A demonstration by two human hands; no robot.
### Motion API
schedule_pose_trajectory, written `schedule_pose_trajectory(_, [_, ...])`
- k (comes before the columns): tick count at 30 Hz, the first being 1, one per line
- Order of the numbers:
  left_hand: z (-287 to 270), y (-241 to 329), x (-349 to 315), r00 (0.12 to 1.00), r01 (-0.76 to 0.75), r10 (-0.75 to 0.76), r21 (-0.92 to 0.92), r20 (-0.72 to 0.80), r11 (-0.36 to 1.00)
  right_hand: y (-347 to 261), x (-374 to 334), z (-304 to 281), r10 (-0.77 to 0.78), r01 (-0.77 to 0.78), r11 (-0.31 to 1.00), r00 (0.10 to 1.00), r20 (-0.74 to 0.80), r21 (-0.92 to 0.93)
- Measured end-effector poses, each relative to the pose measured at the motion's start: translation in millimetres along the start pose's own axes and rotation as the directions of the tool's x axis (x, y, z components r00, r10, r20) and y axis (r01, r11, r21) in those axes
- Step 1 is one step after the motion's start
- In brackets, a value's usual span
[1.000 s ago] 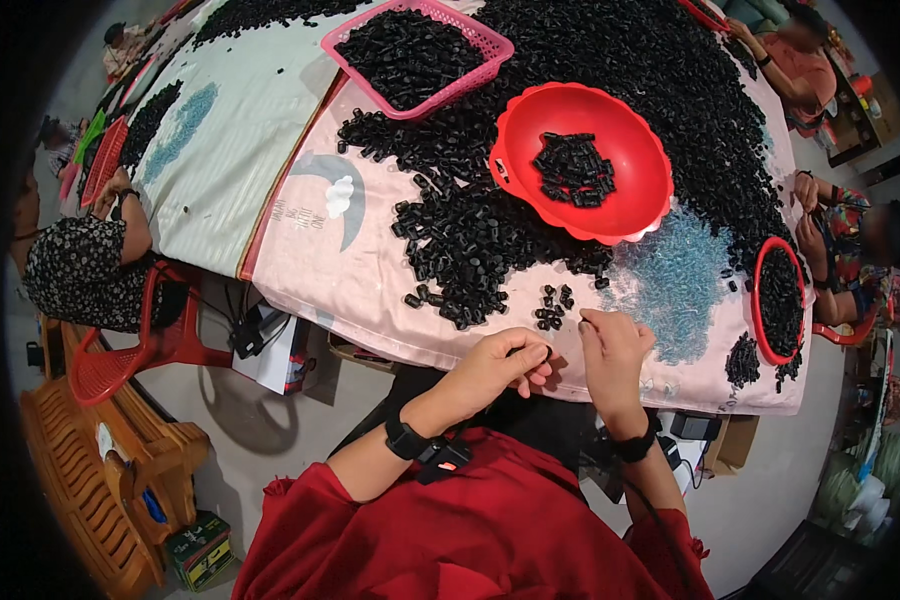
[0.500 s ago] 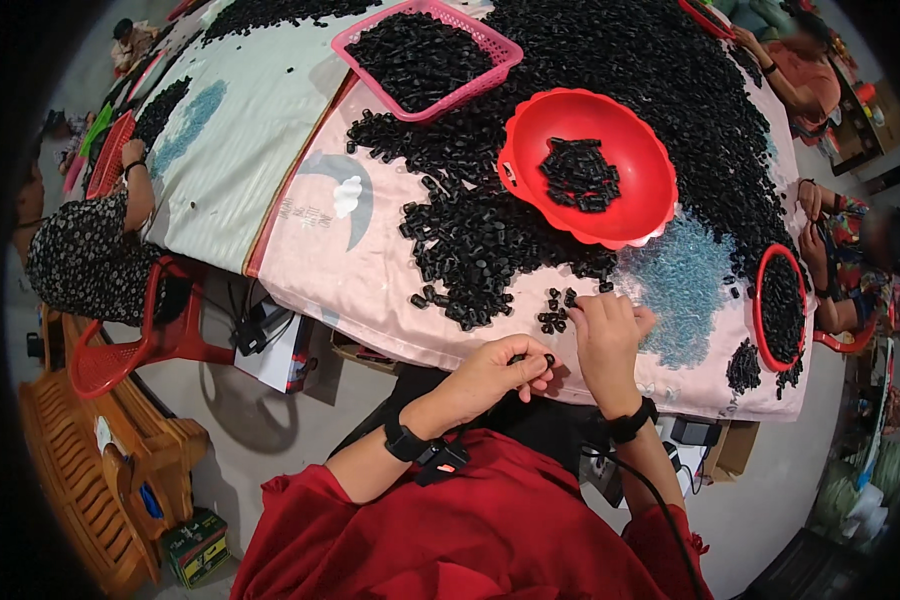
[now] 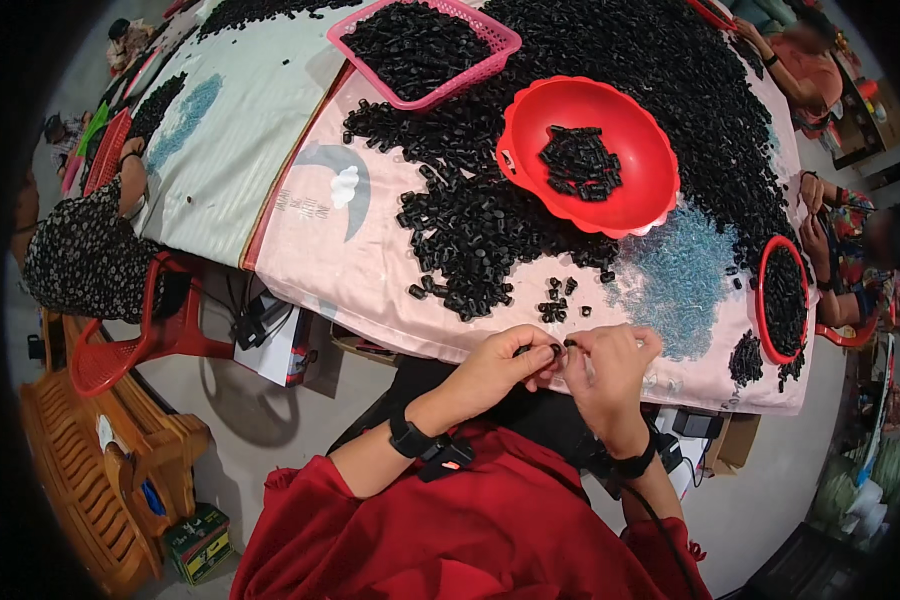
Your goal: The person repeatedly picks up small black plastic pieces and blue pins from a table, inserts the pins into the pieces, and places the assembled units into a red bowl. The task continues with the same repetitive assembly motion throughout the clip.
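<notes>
Firstly, pink-covered table [image 3: 300, 270]; red scalloped bowl [image 3: 638, 170] of black cylindrical pieces [image 3: 582, 165]; left hand [image 3: 495, 370], pinching a small black piece [image 3: 556, 350]; right hand [image 3: 610, 378], at three o'clock, pinching another black piece [image 3: 570, 343]; loose black bits [image 3: 550, 312], twelve o'clock from both.

From where I stand, there's a slatted wooden bench [image 3: 75, 445] at eight o'clock, with a green box [image 3: 198, 545] on the floor beyond it, between seven and eight. Just below nine sits a red plastic chair [image 3: 120, 362], close to a person in a dark flowered top [image 3: 85, 265]. At two o'clock I see somebody in a salmon shirt [image 3: 812, 80]; just above three, another in a bright patterned shirt [image 3: 856, 225]. Near four there's a cardboard box [image 3: 734, 445], and farther out, greenish plastic bags [image 3: 892, 460].
</notes>
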State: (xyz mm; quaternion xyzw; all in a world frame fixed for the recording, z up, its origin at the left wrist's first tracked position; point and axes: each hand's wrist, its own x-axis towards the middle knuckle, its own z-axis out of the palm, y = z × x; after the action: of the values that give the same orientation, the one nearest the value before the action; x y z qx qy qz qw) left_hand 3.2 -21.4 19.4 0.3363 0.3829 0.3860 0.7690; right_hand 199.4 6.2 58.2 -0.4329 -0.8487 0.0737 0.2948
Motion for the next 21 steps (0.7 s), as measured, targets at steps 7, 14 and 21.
schedule_pose_trajectory(7, [3,-6,-2,0.999,-0.036,0.036,0.037,0.0,0.999,-15,-3,-12,-0.016,0.018,0.999,0.998,0.064,-0.028])
schedule_pose_trajectory(14, [0,-6,-3,1.0,-0.015,0.014,0.044,0.022,0.999,-9,-7,-8,0.073,-0.073,0.996,0.997,-0.001,0.053])
schedule_pose_trajectory(21, [4,-7,-3,0.999,-0.015,0.019,0.141,-0.026,0.99,-15,-6,-9,0.035,-0.034,0.997,0.999,0.021,-0.071])
